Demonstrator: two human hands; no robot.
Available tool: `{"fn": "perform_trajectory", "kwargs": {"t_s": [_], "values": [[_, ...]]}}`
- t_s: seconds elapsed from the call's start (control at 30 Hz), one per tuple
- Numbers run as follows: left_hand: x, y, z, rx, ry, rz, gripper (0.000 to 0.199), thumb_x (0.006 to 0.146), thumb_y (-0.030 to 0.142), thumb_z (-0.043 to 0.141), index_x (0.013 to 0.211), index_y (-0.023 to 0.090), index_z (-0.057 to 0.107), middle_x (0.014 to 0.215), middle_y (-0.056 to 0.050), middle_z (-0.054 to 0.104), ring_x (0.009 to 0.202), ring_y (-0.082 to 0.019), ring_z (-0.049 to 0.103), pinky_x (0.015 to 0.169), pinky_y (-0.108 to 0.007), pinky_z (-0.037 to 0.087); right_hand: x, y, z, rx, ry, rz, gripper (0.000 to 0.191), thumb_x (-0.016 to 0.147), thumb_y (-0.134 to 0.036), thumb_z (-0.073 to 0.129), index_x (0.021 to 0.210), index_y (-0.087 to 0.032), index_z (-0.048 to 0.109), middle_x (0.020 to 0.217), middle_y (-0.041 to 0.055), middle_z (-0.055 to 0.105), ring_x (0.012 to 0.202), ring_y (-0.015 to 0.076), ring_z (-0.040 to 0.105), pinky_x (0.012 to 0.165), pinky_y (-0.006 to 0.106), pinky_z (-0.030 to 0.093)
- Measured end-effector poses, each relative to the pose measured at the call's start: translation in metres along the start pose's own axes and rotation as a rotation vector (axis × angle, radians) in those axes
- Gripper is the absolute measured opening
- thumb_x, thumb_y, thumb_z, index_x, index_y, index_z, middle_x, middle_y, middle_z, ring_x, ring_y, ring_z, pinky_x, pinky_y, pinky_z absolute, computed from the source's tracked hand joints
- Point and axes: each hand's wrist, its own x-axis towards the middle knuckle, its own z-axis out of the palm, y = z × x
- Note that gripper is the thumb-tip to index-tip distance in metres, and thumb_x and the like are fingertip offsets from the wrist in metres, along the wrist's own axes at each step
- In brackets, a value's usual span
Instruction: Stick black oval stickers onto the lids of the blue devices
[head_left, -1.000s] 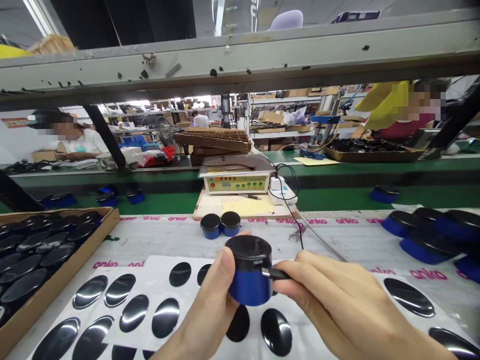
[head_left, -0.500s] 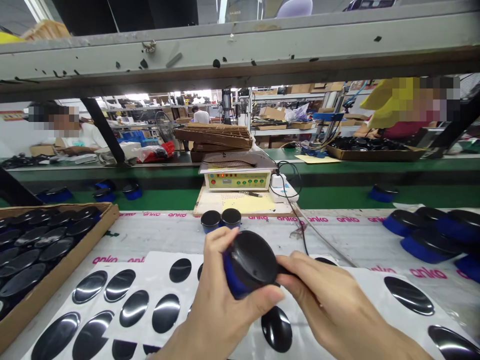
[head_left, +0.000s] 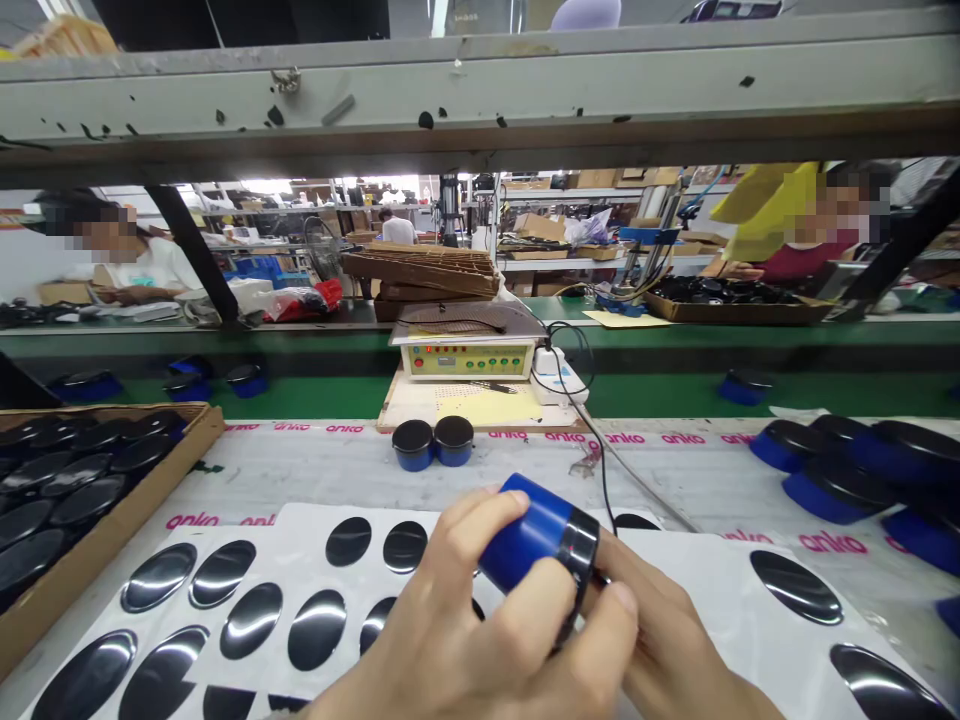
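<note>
A blue cylindrical piece with a glossy black rim (head_left: 532,535) is tilted on its side in front of me. My left hand (head_left: 480,620) is wrapped round it, fingers over the blue wall and the rim. My right hand (head_left: 660,630) is closed at the black end, partly behind the left fingers; a thin dark tip shows between its fingers, and the rest of that item is hidden. Under the hands lie white sheets (head_left: 292,560) bearing shiny black ovals (head_left: 317,628). Beyond them two blue and black round pieces (head_left: 413,444) stand side by side.
At the left is a cardboard tray (head_left: 176,470) of black-topped pieces. More blue and black pieces (head_left: 836,488) cluster at the right. A control box (head_left: 469,360) with a cable stands ahead. A shelf beam (head_left: 480,100) crosses above. Two people sit across the green belt (head_left: 322,385).
The piece has been turned from its black face toward me to its blue side. My left fingers have moved over its side and rim, and my right hand is now partly behind them.
</note>
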Motion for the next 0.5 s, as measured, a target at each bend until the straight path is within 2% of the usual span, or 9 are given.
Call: {"fn": "perform_trajectory", "kwargs": {"t_s": [0.07, 0.13, 0.2, 0.3, 0.37, 0.43, 0.5], "values": [[0.003, -0.002, 0.002, -0.018, 0.041, -0.017, 0.031, 0.077, 0.000, 0.060, 0.102, 0.018, 0.063, 0.082, -0.001, 0.055, 0.070, -0.012, 0.056, 0.109, -0.042, 0.035, 0.000, 0.001, -0.003, -0.093, 0.043, -0.037, 0.013, 0.092, -0.013, 0.044, 0.097, -0.022, 0.050, 0.075, 0.0011, 0.056, 0.063, 0.0150, 0.057, 0.055, 0.024, 0.048], [0.003, -0.004, 0.007, -0.085, 0.073, -0.040, 0.022, 0.077, 0.003, 0.061, 0.095, 0.017, 0.062, 0.090, -0.004, 0.051, 0.083, -0.015, 0.056, 0.108, -0.039, 0.037, -0.001, 0.002, -0.008, -0.175, 0.104, -0.064, 0.010, 0.093, -0.014, 0.045, 0.094, -0.022, 0.051, 0.071, -0.0001, 0.055, 0.060, 0.0139, 0.055, 0.052, 0.023, 0.045], [0.002, -0.005, 0.015, -0.183, 0.064, -0.131, 0.024, 0.079, 0.010, 0.063, 0.101, 0.018, 0.060, 0.096, -0.007, 0.049, 0.097, -0.020, 0.055, 0.102, -0.037, 0.042, -0.003, 0.004, -0.014, -0.201, 0.137, -0.069, 0.009, 0.094, -0.016, 0.045, 0.092, -0.020, 0.052, 0.067, -0.0007, 0.054, 0.056, 0.0130, 0.054, 0.050, 0.023, 0.043], [0.003, -0.007, 0.034, -0.334, -0.121, -0.281, 0.058, 0.079, 0.024, 0.068, 0.133, 0.024, 0.045, 0.112, -0.012, 0.050, 0.102, -0.026, 0.057, 0.084, -0.036, 0.052, -0.009, 0.006, -0.021, -0.300, 0.048, -0.023, 0.016, 0.096, -0.018, 0.041, 0.087, -0.017, 0.054, 0.064, 0.0004, 0.054, 0.053, 0.0131, 0.052, 0.047, 0.024, 0.039], [0.006, -0.012, 0.050, -0.448, -0.259, -0.299, 0.070, 0.076, 0.029, 0.070, 0.139, 0.025, 0.039, 0.118, -0.013, 0.055, 0.099, -0.029, 0.060, 0.081, -0.039, 0.053, -0.016, 0.008, -0.026, -0.410, -0.035, 0.027, 0.025, 0.098, -0.021, 0.036, 0.084, -0.015, 0.056, 0.063, 0.0019, 0.055, 0.052, 0.0141, 0.052, 0.046, 0.026, 0.037], [0.009, -0.022, 0.068, -0.562, -0.305, -0.319, 0.060, 0.074, 0.032, 0.070, 0.131, 0.024, 0.051, 0.115, -0.012, 0.062, 0.098, -0.032, 0.061, 0.085, -0.042, 0.051, -0.026, 0.012, -0.035, -0.502, -0.060, 0.093, 0.031, 0.099, -0.024, 0.032, 0.084, -0.016, 0.058, 0.064, 0.0026, 0.057, 0.052, 0.0147, 0.053, 0.046, 0.026, 0.037], [0.009, -0.038, 0.087, -0.633, -0.263, -0.447, 0.048, 0.074, 0.032, 0.070, 0.120, 0.023, 0.060, 0.110, -0.008, 0.065, 0.098, -0.032, 0.062, 0.088, -0.042, 0.049, -0.035, 0.019, -0.052, -0.585, -0.011, 0.222, 0.033, 0.099, -0.029, 0.030, 0.088, -0.017, 0.059, 0.066, 0.0030, 0.060, 0.054, 0.0147, 0.056, 0.049, 0.026, 0.039]]}}
